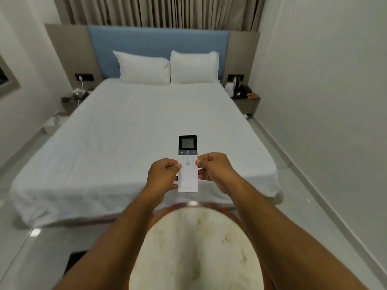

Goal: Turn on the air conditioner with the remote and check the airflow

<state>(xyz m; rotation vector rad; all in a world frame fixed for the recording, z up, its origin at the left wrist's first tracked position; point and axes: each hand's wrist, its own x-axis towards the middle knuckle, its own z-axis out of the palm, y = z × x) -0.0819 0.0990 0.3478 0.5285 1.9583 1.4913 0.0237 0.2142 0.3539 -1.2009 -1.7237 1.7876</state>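
A slim white remote (187,178) with a black top and a lit screen reading 24 is held upright in front of me, over the foot of the bed. My left hand (162,175) grips its left edge, thumb on the button area. My right hand (213,170) grips the right edge, thumb resting near the buttons. The air conditioner itself is not in view.
A wide bed (104,132) with a white sheet and two pillows (144,66) fills the room ahead. Bedside shelves carry cables at left (77,95) and a kettle at right (236,82). Walls stand close on both sides, with narrow floor strips. Curtains hang behind the blue headboard.
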